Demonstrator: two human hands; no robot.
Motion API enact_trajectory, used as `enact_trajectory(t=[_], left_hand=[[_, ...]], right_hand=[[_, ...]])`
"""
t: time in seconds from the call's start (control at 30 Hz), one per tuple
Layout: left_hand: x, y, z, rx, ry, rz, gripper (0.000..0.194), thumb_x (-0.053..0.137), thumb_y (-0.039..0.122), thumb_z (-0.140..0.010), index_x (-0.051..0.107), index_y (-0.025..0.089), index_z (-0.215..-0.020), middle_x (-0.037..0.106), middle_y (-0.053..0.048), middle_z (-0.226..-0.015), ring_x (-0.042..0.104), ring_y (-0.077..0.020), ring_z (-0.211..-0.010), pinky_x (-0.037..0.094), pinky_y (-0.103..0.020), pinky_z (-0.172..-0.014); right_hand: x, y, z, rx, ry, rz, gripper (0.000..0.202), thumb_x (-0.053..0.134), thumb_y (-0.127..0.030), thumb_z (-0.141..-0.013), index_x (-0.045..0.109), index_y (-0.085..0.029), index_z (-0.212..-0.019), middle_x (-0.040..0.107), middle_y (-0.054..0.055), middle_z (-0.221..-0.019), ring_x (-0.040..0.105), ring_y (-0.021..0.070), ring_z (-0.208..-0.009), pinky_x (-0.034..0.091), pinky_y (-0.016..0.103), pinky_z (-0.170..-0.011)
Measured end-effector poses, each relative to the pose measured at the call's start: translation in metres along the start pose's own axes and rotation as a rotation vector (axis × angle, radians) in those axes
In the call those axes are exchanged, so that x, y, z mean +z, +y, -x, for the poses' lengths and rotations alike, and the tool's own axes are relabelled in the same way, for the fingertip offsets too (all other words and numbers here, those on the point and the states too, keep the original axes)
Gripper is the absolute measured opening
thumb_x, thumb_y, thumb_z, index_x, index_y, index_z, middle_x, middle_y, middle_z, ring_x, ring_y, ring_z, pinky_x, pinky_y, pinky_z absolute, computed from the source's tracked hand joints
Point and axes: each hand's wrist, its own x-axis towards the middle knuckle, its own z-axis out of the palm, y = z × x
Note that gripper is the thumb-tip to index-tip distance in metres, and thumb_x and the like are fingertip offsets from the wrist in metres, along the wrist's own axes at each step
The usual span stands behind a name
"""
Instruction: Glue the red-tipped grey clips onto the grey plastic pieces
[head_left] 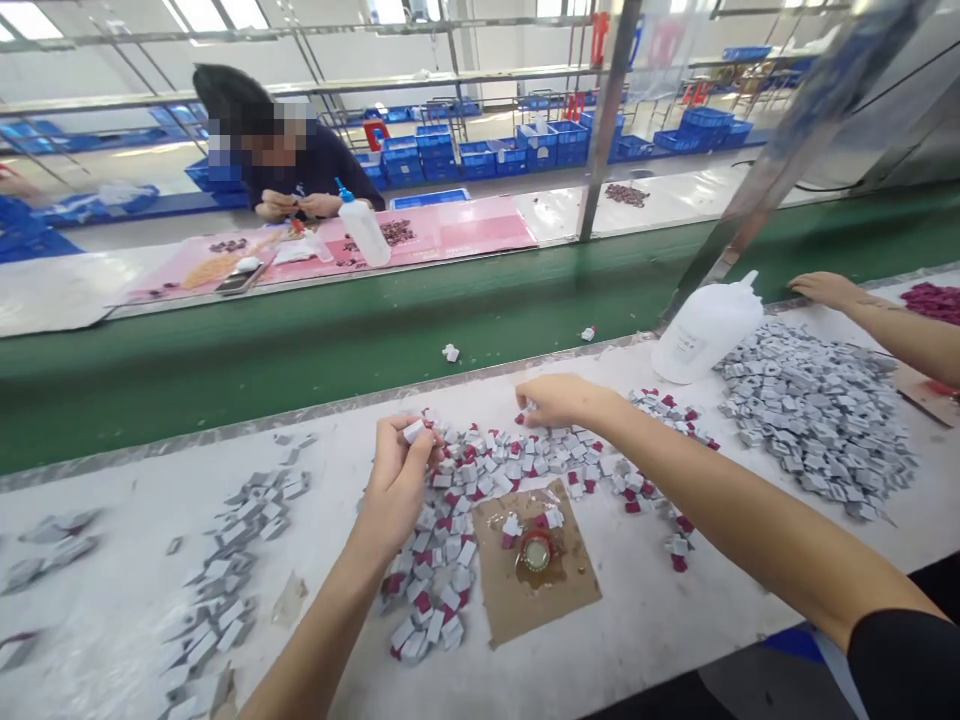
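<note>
My left hand (396,470) pinches a small light-grey plastic part (414,431) between thumb and fingers, above the left end of a spread of grey-and-dark-red parts (510,455). Farther right, my right hand (562,400) is closed at the far edge of that spread. A small grey-and-dark-red piece (527,408) shows at its fingertips, partly hidden by them. Between my forearms lies a brown cardboard square (499,600). On it sit a small round cap-like dish (535,553) in a wet patch and a few grey-and-red parts.
At right stand a white squeeze bottle (705,330) and a large heap of grey parts (821,410), with another person's hand (825,290) behind them. More grey parts (240,540) lie at left. Across the green belt (300,375) a co-worker (315,160) sits at a pink mat (480,225).
</note>
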Motion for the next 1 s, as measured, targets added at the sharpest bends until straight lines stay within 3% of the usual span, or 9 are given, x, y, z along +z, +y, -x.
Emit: enact_trajectory(t=[0.23, 0.47, 0.7, 0.87, 1.0], left_hand=[[-0.039, -0.026, 0.065, -0.047, 0.161, 0.097, 0.038, 0.078, 0.057, -0.102, 0.058, 0.028, -0.115, 0.070, -0.001, -0.099, 0.066, -0.0208, -0.084, 0.057, -0.036, -0.081], [-0.042, -0.037, 0.118, -0.113, 0.233, 0.246, 0.040, 0.079, 0.060, -0.105, 0.063, 0.026, -0.116, 0.071, -0.003, -0.102, 0.067, -0.0199, -0.085, 0.057, -0.033, -0.077], [-0.036, -0.020, 0.132, -0.137, 0.371, 0.301, 0.026, 0.074, 0.050, -0.110, 0.064, 0.027, -0.117, 0.071, -0.001, -0.102, 0.065, -0.0181, -0.088, 0.056, -0.032, -0.083], [-0.029, -0.014, 0.132, -0.133, 0.370, 0.284, 0.035, 0.077, 0.058, -0.108, 0.065, 0.026, -0.116, 0.073, -0.002, -0.101, 0.065, -0.0197, -0.086, 0.056, -0.032, -0.080], [-0.016, -0.018, 0.130, -0.143, 0.370, 0.294, 0.047, 0.082, 0.068, -0.102, 0.066, 0.027, -0.118, 0.072, -0.001, -0.098, 0.064, -0.0185, -0.079, 0.057, -0.030, -0.071]], right_hand=[[0.014, -0.042, -0.001, -0.106, 0.093, -0.041, 0.043, 0.078, -0.044, -0.116, 0.072, -0.022, -0.153, 0.076, 0.013, -0.150, 0.079, 0.0297, -0.126, 0.069, 0.054, -0.108], [0.033, -0.076, -0.031, -0.100, 0.053, 0.041, 0.042, 0.080, -0.044, -0.115, 0.073, -0.022, -0.151, 0.075, 0.013, -0.152, 0.078, 0.0301, -0.127, 0.069, 0.054, -0.108], [0.008, -0.076, -0.066, 0.012, 0.139, 0.084, 0.045, 0.081, -0.044, -0.114, 0.073, -0.021, -0.151, 0.074, 0.013, -0.153, 0.078, 0.0311, -0.129, 0.069, 0.055, -0.109], [-0.022, -0.078, -0.117, 0.176, 0.275, -0.002, 0.046, 0.081, -0.044, -0.114, 0.072, -0.021, -0.152, 0.074, 0.014, -0.153, 0.078, 0.0314, -0.129, 0.069, 0.055, -0.108], [-0.032, -0.068, -0.129, 0.237, 0.325, -0.060, 0.045, 0.081, -0.044, -0.114, 0.073, -0.021, -0.151, 0.074, 0.013, -0.153, 0.078, 0.0310, -0.128, 0.069, 0.054, -0.107]])
